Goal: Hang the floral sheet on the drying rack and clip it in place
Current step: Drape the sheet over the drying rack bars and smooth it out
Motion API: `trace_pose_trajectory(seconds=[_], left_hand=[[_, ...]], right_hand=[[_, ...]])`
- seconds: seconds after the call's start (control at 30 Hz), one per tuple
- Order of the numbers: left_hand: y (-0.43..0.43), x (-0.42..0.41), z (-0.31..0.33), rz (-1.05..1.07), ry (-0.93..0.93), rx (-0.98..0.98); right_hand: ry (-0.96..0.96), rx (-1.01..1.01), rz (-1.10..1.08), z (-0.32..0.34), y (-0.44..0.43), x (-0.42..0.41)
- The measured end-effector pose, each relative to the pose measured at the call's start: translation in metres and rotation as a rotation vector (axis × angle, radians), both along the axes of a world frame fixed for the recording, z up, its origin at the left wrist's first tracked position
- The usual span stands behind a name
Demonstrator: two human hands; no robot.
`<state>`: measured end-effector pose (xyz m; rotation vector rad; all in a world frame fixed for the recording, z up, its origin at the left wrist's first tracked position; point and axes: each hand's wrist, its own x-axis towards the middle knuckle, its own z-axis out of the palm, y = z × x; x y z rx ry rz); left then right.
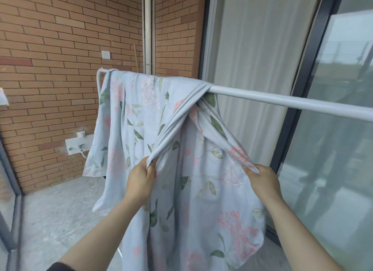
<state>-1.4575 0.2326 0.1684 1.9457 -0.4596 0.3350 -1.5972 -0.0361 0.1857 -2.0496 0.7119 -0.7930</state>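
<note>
Cotton floral sheet (141,117) bunches at the drying rack (282,101) bar's middle — your left hand (141,180) and right hand (262,178) pinch its folds; uneven pulling risks slippage.

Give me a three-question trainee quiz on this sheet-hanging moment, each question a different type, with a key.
1. True or false: the floral sheet is draped over the rail.
2. What does the left hand grip? A) a peg B) a bunched fold of the sheet C) the rail
3. The right hand pinches the sheet. Which side of the rail is bare, the person's left or right?
Key: 1 true; 2 B; 3 right.
</note>
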Motion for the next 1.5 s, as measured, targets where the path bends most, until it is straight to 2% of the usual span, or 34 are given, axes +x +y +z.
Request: trace_pose_trajectory(seconds=[0.3, 0.53, 0.63, 0.73, 0.83, 1.07, 1.13, 1.23, 1.37, 1.5], left_hand=[[0.000, -0.022, 0.007, 0.024, -0.155, -0.086], [-0.022, -0.036, -0.026, -0.056, -0.074, 0.021], [-0.033, -0.033, -0.035, 0.020, 0.071, 0.022], [-0.025, -0.038, -0.065, 0.108, 0.203, 0.159], [-0.011, -0.058, -0.102, 0.137, 0.319, 0.228], [0.011, -0.099, -0.155, 0.057, 0.437, 0.138], [0.016, -0.113, -0.158, 0.066, 0.449, 0.094], [0.025, -0.132, -0.155, 0.069, 0.400, 0.096], [0.047, -0.144, -0.153, 0.119, 0.357, 0.289], [0.067, -0.163, -0.164, 0.065, 0.440, 0.317]], right_hand=[[-0.016, 0.061, 0.121, -0.014, 0.004, -0.002], [0.136, 0.012, 0.244, -0.044, 0.025, -0.009], [0.210, -0.008, 0.262, -0.055, 0.032, -0.013], [0.253, -0.006, 0.176, -0.073, 0.033, -0.024], [0.181, 0.063, 0.129, -0.094, 0.034, -0.040], [-0.068, 0.323, 0.145, -0.127, 0.052, -0.072], [-0.133, 0.383, 0.236, -0.122, 0.060, -0.080], [0.017, 0.407, 0.423, -0.116, 0.064, -0.092], [0.312, 0.232, 0.354, -0.131, 0.063, -0.099], [0.336, 0.241, 0.341, -0.146, 0.071, -0.111]])
